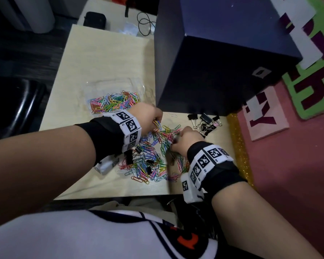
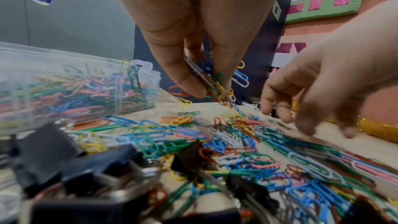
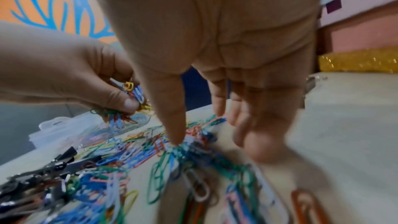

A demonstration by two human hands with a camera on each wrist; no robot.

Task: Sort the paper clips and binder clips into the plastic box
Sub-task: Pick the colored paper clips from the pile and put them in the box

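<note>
A heap of coloured paper clips (image 1: 148, 163) lies on the pale table (image 1: 105, 58), with a few black binder clips (image 1: 149, 162) mixed in. More binder clips (image 1: 206, 122) sit in a group at the right. The clear plastic box (image 1: 118, 84) behind the heap holds many paper clips. My left hand (image 1: 155, 121) pinches a bunch of paper clips (image 2: 217, 88) just above the heap, beside the box (image 2: 140, 69). My right hand (image 3: 204, 134) reaches down with spread fingers, its thumb tip (image 3: 176, 140) touching the heap and nothing gripped.
A large dark blue box (image 1: 213, 62) stands right behind the heap. A gold glitter strip (image 1: 238, 146) borders the table's right edge. A black pouch (image 1: 94, 19) and a cable (image 1: 145, 24) lie far back. A small white object (image 1: 105, 165) sits under my left wrist.
</note>
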